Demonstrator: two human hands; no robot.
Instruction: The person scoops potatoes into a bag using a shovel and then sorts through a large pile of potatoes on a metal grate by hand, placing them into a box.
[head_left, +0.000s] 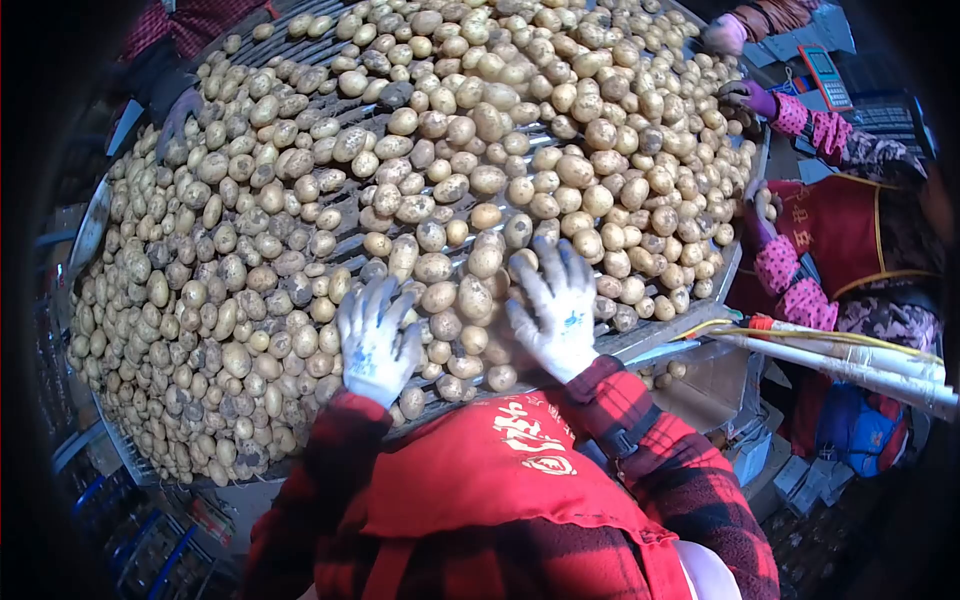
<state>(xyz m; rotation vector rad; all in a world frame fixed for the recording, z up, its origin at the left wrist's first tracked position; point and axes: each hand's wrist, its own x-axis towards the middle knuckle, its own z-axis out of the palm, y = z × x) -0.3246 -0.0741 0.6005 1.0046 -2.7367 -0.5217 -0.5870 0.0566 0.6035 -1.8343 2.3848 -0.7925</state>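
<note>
Both my hands wear white gloves with blue-grey, dirty fingers. My left hand (381, 335) lies over the potatoes (437, 268) at the near edge of a slatted table, fingers spread and pointing away from me. To its right, my right hand (553, 307) rests on the potatoes with its fingers apart. Several potatoes sit between the two hands, some pale and clean, others dark with soil. Neither hand is closed around a potato. The undersides of my fingers are hidden.
Potatoes cover the slatted table (352, 190). Co-workers' gloved hands (750, 100) reach in at the right, and another gloved hand (180, 118) at the upper left. White pipes (850, 365) jut out at the right. Cardboard boxes (712, 385) stand below the edge. A red calculator (825, 77) lies at upper right.
</note>
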